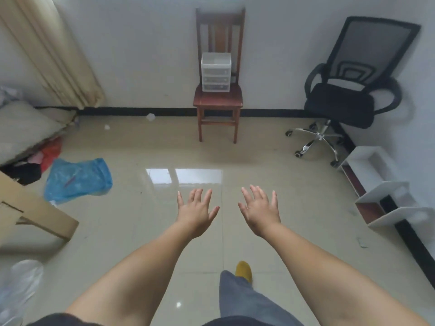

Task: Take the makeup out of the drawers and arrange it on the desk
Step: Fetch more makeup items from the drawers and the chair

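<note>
Ahead, drawers (pixel 215 72) on wooden chair (pixel 218 100), well apart from left hand (pixel 195 211), right hand (pixel 260 211), both empty, fingers spread

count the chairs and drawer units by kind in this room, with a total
wooden chair: 1
black office chair: 1
clear drawer unit, on the wooden chair's seat: 1
total: 3

Location: I log a lived-in home room. Evidence: glossy tiled floor (pixel 188 161), beige curtain (pixel 54 52), wooden chair (pixel 219 100) against white wall, black office chair (pixel 348 95), bedding (pixel 26 125), blue plastic bag (pixel 77 180).
</note>
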The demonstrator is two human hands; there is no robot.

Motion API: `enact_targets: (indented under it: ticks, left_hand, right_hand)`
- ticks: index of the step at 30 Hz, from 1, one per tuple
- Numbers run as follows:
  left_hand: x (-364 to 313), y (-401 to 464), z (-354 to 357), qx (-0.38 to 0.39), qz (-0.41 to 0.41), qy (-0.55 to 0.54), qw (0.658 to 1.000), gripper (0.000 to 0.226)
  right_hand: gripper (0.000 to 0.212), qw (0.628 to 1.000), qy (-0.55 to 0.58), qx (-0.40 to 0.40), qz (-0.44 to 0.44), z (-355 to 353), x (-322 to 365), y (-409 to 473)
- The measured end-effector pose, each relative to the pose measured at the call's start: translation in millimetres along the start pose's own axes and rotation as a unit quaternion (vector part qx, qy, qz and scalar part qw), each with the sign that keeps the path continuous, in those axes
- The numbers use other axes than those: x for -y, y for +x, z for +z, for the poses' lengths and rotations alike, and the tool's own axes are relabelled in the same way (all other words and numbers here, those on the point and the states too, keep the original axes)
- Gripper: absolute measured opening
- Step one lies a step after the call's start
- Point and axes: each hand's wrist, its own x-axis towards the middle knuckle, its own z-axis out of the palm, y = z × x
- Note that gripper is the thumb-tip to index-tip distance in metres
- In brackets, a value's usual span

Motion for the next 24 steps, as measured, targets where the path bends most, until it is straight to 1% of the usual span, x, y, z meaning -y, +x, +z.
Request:
enact_targets:
  ticks: [4, 7, 10, 13, 15, 18, 24]
  left_hand:
    - [-9, 97, -35, -0.013, -0.019, -0.028, 0.999, 0.063]
    - [-13, 162, -59, -0.018, -0.018, -0.048, 0.999, 0.062]
    - [-3, 224, -75, -0.02, -0.025, -0.054, 0.998, 0.061]
    - [18, 291, -87, -0.016, -0.041, -0.055, 0.998, 0.061]
    - [36, 339, -96, -0.014, -0.036, -0.043, 0.998, 0.062]
    - [68, 415, -116, -0.019, -0.028, -0.025, 0.999, 0.061]
    - [135, 560, -178, -0.019, 0.026, 0.017, 0.999, 0.061]
  right_hand:
    - [0.055, 0.999, -0.014, -0.016, -0.031, -37, -32, 100]
    - [0.055, 0.999, -0.026, 0.001, -0.022, -56, -53, 168]
    - [0.055, 0.999, -0.028, 0.016, -0.023, -65, -60, 230]
    - [0.055, 0.998, -0.03, 0.029, -0.039, -70, -56, 297]
    - [0.055, 0.998, -0.032, 0.031, -0.043, -73, -50, 349]
    - [0.054, 0.999, -0.023, 0.026, -0.025, -85, -36, 431]
    - [0.054, 0.999, 0.02, 0.018, 0.016, -129, -1, 580]
